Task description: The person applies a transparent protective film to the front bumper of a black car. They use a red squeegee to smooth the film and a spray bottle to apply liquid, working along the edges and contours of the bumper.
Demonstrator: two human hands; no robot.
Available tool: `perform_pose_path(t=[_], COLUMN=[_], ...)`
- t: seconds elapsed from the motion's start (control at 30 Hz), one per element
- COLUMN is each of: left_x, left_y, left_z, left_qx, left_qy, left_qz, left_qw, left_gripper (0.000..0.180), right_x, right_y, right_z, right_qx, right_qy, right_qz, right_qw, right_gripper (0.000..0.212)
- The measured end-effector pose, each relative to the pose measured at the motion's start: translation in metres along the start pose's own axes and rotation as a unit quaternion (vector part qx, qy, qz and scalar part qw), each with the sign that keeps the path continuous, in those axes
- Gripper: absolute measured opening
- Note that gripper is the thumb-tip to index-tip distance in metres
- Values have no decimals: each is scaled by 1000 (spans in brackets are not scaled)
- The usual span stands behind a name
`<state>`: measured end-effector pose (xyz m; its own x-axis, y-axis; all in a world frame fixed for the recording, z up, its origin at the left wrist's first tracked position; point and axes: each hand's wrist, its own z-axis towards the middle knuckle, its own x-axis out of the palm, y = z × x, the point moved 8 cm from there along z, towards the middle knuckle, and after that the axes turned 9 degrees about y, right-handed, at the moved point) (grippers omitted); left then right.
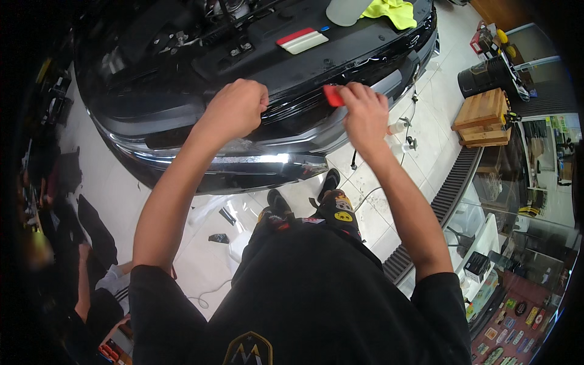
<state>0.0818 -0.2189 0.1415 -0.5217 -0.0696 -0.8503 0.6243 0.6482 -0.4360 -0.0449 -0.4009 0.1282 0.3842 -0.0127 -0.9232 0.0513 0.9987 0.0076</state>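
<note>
"Red scraper (pixel 332 95): where is it?"

"Just above the car's front end (pixel 176 115), clamped in the right hand (pixel 365 114)."

"And the left hand (pixel 234 108)?"

"Also at the front end, well apart from the right, fingers curled into a fist; I can't tell whether it grips anything."

"Farther off?"

"On the front end's black top, a flat red-and-white tool (pixel 302 41), then a yellow-green cloth (pixel 394 12) beside a grey container (pixel 344 12). Well right of the front end, a wooden box (pixel 480 115)."
</note>
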Motion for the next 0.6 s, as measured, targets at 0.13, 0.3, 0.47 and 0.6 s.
perform_pose_path(t=[0.13, 0.3, 0.47, 0.6], left_x=[1, 2, 9, 7], left_y=[-1, -10, -10, -23], left_z=[-3, -2, -6, -6], left_qx=[4, 12, -3, -12], left_qy=[-27, -63, -108, -156], left_qz=[26, 51, 55, 31], left_qw=[999, 997, 993, 987], left_gripper=[11, 16, 16, 18], right_x=[-19, 1, -67, -188], right_y=[36, 28, -11, 36], right_z=[3, 2, -5, -31], right_qx=[-24, -14, -11, -118], right_qy=[-20, 4, 0, 92], right_qz=[33, 23, 104, 357], right_qw=[999, 1000, 995, 922], right_gripper=[21, 28, 46, 52])
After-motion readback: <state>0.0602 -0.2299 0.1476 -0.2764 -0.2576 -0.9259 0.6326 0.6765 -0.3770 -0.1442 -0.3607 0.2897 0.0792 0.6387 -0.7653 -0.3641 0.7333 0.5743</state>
